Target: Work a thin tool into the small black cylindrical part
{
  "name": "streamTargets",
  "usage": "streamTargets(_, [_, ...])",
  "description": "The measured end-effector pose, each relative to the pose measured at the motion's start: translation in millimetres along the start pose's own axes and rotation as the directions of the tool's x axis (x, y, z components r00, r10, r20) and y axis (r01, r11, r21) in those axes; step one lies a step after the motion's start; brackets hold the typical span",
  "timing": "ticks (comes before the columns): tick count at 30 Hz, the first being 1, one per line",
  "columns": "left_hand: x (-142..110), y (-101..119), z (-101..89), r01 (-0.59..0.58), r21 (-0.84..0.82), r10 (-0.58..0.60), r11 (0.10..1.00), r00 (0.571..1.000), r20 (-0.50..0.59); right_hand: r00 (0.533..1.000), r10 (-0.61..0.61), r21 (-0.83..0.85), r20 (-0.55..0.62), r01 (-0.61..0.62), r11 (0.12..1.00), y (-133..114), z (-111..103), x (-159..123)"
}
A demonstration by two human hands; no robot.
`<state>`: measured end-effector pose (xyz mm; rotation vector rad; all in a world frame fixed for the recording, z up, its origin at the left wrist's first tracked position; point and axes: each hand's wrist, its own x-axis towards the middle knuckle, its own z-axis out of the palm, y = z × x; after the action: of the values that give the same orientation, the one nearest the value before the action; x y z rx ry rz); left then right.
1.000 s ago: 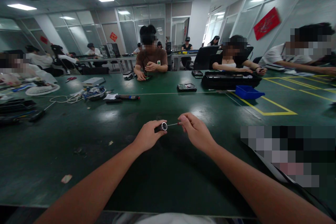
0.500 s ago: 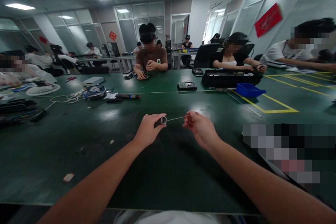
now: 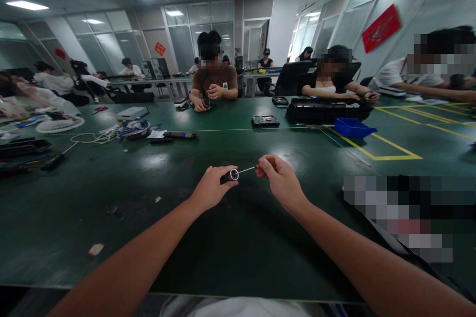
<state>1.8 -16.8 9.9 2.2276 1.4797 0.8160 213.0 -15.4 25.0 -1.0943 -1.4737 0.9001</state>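
From where I stand, much of the dark cylinder (image 3: 225, 177) is lost inside the left hand (image 3: 211, 189); only its bright-rimmed end (image 3: 234, 174) and a strip of the body show. That hand is curled around it, thumb below and fingers above, with the rim pointing out between them. The right hand (image 3: 278, 178) is nearly closed, thumb and fingertips pinching the reddish end of a thin metal rod (image 3: 246, 170). The rod slants down to the rim, but I can't make out whether its tip goes inside or stops at the mouth. The cylinder sits between the hands, over the near part of the green table (image 3: 230, 257); whether it or the left hand touches the surface is unclear. Both forearms run off the bottom edge. To the right, a flat, pale-edged thing (image 3: 390, 241) is mostly blotted out by blocky blur, and the clutter at far left is cut off.

Compared with half a second ago, the right hand has come in closer to the left and shows more of its back, and a shorter stretch of rod is bare between them. The left hand keeps its grip. The blue tray (image 3: 354, 128) across the table stays where it was.
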Motion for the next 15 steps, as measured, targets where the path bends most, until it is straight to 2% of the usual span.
streamTargets(3, [-0.2,-1.0,0.7,0.012,-0.029,-0.012,1.000,1.000,-0.002,1.000,0.000,-0.197,-0.007,-0.001,0.980,-9.8,-4.4,-2.1])
streamTargets(5, [-0.3,-2.3,1.6,0.001,-0.048,-0.001,0.999,1.000,-0.001,1.000,-0.006,-0.272,-0.017,0.002,0.962,-13.0,-6.4,-2.9])
streamTargets(11, [-0.9,-5.8,3.5,-0.017,-0.059,0.017,0.998,1.000,0.004,0.987,-0.127,-0.273,0.093,0.148,0.951,-12.3,-5.2,-5.9])
streamTargets(15, [-1.6,-5.2,2.9,0.000,-0.068,0.000,0.998,1.000,0.001,0.991,-0.088,-0.351,0.098,0.117,0.929,-14.3,-4.7,-7.2])
